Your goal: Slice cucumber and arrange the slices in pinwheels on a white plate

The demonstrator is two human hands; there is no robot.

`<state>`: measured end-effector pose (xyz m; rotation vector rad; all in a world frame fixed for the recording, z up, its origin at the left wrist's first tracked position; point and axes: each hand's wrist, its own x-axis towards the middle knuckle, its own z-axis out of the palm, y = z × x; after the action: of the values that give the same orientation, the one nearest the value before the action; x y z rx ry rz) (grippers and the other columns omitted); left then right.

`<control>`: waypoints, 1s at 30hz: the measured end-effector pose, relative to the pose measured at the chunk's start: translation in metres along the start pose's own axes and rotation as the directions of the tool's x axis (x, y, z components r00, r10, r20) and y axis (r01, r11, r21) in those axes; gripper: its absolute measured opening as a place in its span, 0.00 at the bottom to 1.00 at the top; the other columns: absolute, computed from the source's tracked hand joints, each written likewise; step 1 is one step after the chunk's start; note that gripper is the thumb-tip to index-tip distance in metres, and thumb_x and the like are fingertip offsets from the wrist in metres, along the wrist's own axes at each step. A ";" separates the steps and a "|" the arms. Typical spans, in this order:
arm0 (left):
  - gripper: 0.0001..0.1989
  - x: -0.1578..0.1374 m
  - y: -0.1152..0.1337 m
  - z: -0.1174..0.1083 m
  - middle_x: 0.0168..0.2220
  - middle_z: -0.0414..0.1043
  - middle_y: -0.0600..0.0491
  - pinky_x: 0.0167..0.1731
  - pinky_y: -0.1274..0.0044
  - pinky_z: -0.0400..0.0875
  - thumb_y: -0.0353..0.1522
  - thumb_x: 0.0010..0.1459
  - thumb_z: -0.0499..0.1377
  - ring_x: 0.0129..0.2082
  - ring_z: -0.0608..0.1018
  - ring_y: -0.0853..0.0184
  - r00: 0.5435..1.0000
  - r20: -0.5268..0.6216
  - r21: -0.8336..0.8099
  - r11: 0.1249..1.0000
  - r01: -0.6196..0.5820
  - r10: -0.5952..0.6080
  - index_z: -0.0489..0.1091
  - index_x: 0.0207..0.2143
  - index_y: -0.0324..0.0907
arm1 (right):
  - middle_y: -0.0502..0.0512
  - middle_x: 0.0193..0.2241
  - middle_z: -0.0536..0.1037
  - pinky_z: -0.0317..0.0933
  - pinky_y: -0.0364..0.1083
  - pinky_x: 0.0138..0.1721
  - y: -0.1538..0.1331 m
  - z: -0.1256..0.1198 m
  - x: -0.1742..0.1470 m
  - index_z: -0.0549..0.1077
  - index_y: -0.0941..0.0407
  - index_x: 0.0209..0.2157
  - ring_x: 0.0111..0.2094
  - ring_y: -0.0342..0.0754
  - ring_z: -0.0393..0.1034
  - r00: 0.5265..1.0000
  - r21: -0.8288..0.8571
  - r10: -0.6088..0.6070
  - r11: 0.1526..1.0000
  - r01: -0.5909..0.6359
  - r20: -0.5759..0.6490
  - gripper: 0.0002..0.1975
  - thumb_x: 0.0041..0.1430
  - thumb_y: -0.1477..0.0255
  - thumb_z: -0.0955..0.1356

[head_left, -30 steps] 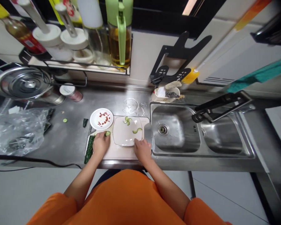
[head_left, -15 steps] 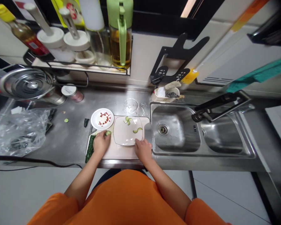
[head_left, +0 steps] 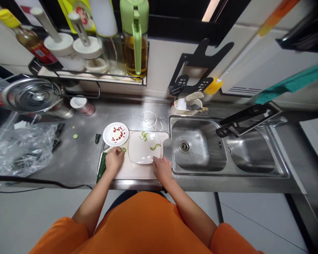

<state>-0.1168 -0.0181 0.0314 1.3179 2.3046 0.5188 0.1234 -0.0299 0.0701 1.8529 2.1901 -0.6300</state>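
Observation:
My left hand is closed in a pinch on a cucumber slice, just left of the square white plate. At that plate's lower right corner, the curled fingers of my right hand grip the rim. On the plate lie thin cucumber slices set as a small fan at the top, plus a curved pair at the right. Beneath it is a pale cutting board. A dark green cucumber length rests on the board's left side. A wide knife blade lies by the board's right edge.
A round white plate holds small red pieces. Left of it are a cucumber end and a plastic bag. The double sink is at the right. A rack of bottles and jars hangs above.
My left hand has shifted slightly, and its fingers now cover more of the cucumber slice. My right hand stays at the plate's corner.

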 end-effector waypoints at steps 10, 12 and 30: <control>0.19 -0.002 0.019 -0.001 0.26 0.75 0.53 0.28 0.78 0.65 0.44 0.41 0.64 0.25 0.73 0.70 0.919 0.395 -0.519 0.829 0.208 0.017 0.72 0.31 0.39 | 0.55 0.36 0.78 0.53 0.44 0.44 0.001 -0.001 0.015 0.75 0.55 0.44 0.42 0.48 0.66 0.993 0.295 -0.058 0.952 0.085 -0.100 0.14 0.62 0.73 0.61; 0.19 -0.006 0.033 0.002 0.27 0.76 0.51 0.29 0.78 0.66 0.44 0.40 0.65 0.26 0.74 0.69 0.876 0.474 -0.568 0.790 0.233 0.083 0.73 0.30 0.38 | 0.55 0.36 0.78 0.54 0.44 0.46 -0.001 0.000 0.022 0.75 0.56 0.44 0.40 0.46 0.68 0.986 0.402 -0.071 0.907 0.128 -0.153 0.14 0.61 0.73 0.62; 0.21 -0.015 0.085 0.030 0.25 0.74 0.51 0.20 0.81 0.57 0.48 0.49 0.61 0.21 0.73 0.73 0.563 0.822 -0.368 0.672 0.642 -0.089 0.70 0.30 0.37 | 0.51 0.28 0.78 0.59 0.44 0.39 0.015 -0.015 0.026 0.77 0.55 0.28 0.33 0.46 0.67 0.968 0.720 0.071 0.682 0.129 -0.241 0.07 0.53 0.72 0.66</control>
<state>-0.0334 0.0123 0.0536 0.4562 1.4011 0.4197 0.1344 0.0014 0.0697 2.3645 2.3112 -1.5569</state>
